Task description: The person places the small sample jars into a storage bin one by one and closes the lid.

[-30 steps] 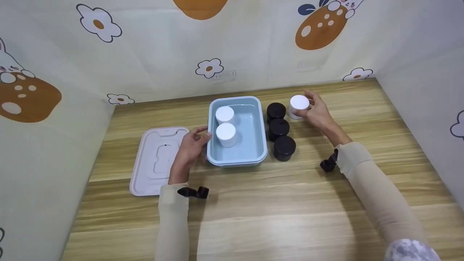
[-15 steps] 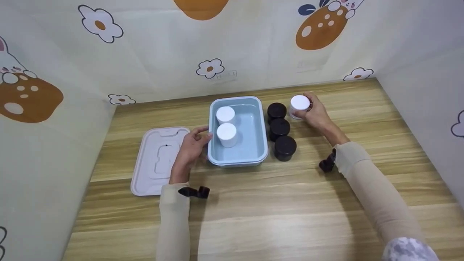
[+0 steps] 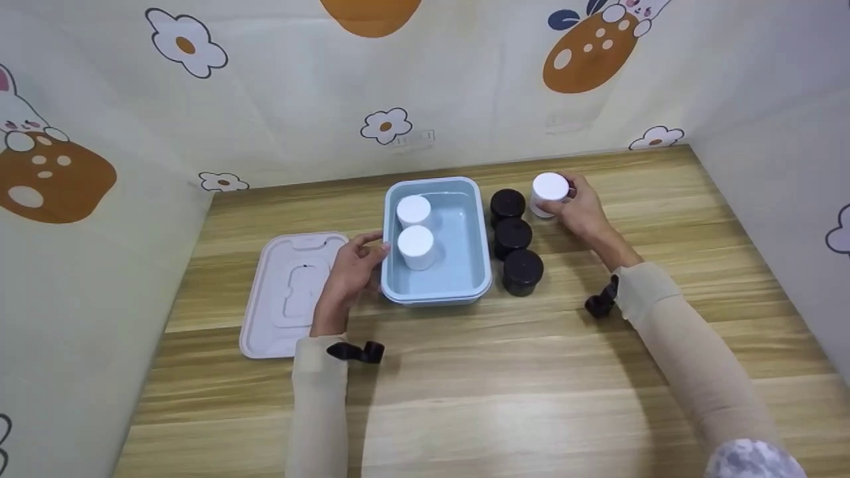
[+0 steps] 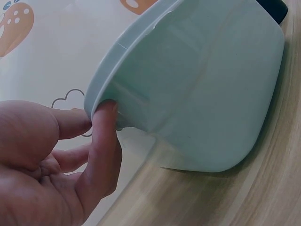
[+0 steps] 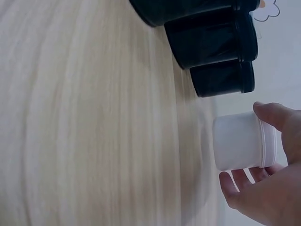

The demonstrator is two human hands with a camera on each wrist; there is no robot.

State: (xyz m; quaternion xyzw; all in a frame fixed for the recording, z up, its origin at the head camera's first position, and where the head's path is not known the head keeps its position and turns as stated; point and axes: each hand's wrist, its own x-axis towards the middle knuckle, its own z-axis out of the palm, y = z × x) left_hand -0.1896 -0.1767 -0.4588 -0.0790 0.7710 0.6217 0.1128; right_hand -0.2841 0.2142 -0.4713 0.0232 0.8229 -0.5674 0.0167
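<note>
A light blue tub (image 3: 475,265) stands mid-table with two white jars (image 3: 414,211) (image 3: 416,247) inside, along its left side. My left hand (image 3: 373,243) rests against the tub's left rim, the thumb (image 4: 106,141) and a fingertip touching the rim's outer edge (image 4: 141,56). Three black jars (image 3: 507,204) (image 3: 512,234) (image 3: 522,271) stand in a row right of the tub. Beyond them my right hand (image 3: 563,197) grips a third white jar (image 3: 548,188), thumb and fingers curled round its side (image 5: 237,141). I cannot tell whether that jar touches the table.
The tub's pale lid (image 3: 289,292) lies flat on the wooden table (image 3: 498,398) left of my left hand. Patterned walls close in the back and both sides. The black jars (image 5: 211,44) stand close beside the held jar.
My right hand's fingers have drawn in slightly round the white jar. The left hand, tub and other jars have not moved.
</note>
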